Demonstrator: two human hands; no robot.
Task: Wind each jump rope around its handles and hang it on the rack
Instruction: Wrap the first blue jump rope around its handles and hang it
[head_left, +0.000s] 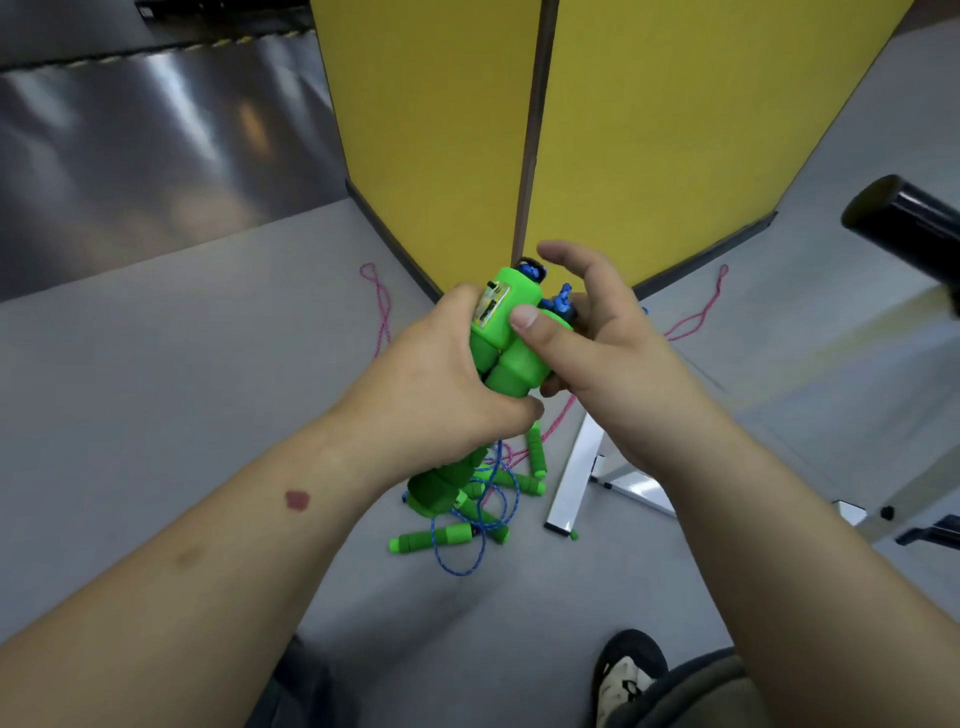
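1. I hold two green foam handles (506, 338) side by side at chest height; my left hand (441, 379) wraps them, my right hand (587, 332) pinches one, forefinger lifted.
2. Winding looks barely begun; blue braided cord (480, 551) trails down.
3. More ropes (467, 499) lie tangled on the grey floor (208, 389), none hung.

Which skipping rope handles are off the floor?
The green pair gripped side by side in both hands, left hand and right hand. The other green handles lie on the floor.

Green handles (511, 332) between both hands
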